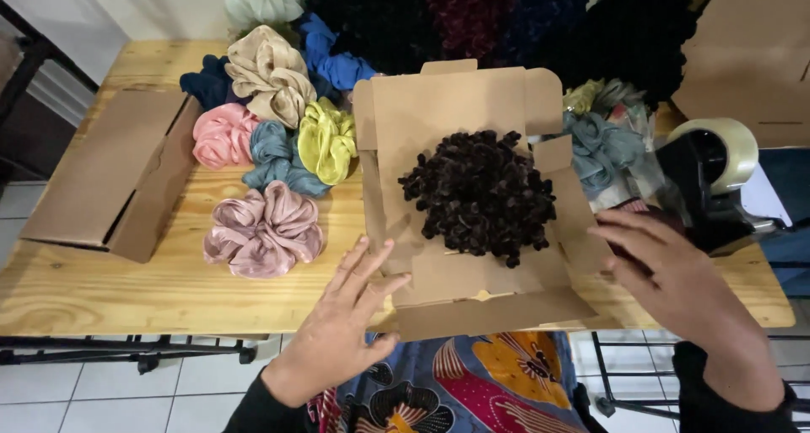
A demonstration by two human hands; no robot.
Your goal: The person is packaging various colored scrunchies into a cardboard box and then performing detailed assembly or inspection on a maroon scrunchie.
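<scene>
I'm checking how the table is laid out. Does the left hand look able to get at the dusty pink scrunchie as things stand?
Probably yes. The left hand rests open at the front left corner of the cardboard box, and the dusty pink scrunchie lies just to its left on the wooden table, with nothing between them.

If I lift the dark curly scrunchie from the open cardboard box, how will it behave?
The dark scrunchie looks soft and ruffled, so it would probably flop and squash, not stay stiff. It seems light for its bulk. Lying flat in the open box, it seems unlikely to roll.
</scene>
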